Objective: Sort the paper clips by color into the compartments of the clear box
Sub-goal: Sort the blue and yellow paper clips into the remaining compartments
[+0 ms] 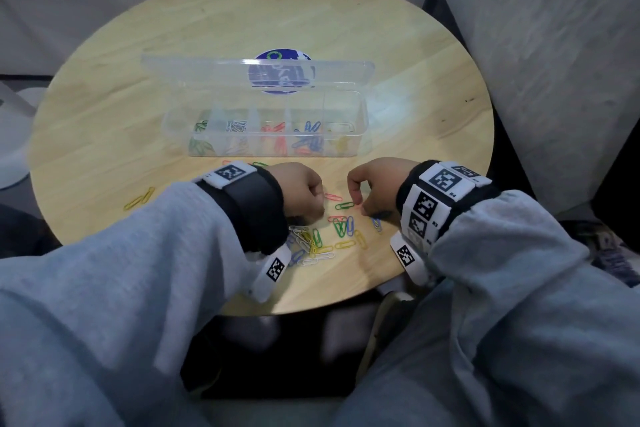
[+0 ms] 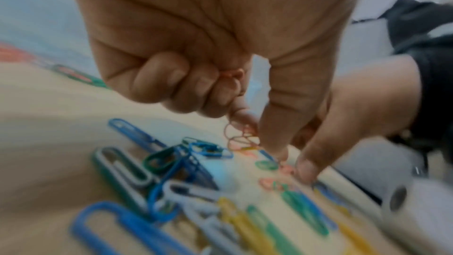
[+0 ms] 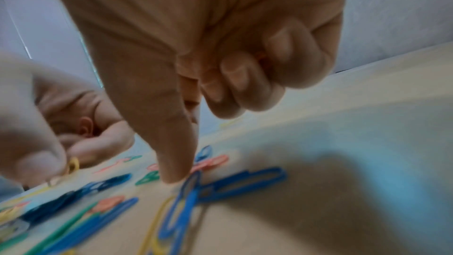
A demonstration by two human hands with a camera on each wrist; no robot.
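Currently both hands work the loose paper clips near the front edge of the round desk. Clear box sits mid-desk, lid up at the back; its five compartments already hold green, white, red, blue and yellow clips. A couple of yellow strays lie towards the left edge.

Left hand: fingers curled into the palm, and the left wrist view shows red clips bunched in that grip, with more hanging between thumb and forefinger. Right hand: the outer fingers are curled, thumb and forefinger pointing down at the desk by a blue clip. Something orange-red shows inside the curled fingers in the right wrist view, but it's too blurred to call, so I can't tell whether that grip holds anything.

Handling, as a judgement: the clips look light, thin, stiff wire with a coating, lying flat on smooth wood, so hard to get a fingertip under. They probably slide rather than lift. Best bet is pinching one rounded end, or dragging it clear first. The overlapped white, blue and yellow ones look likely to snag and come up chained, so separate them before lifting. Colour mix-ups are the main risk when dropping a handful in.
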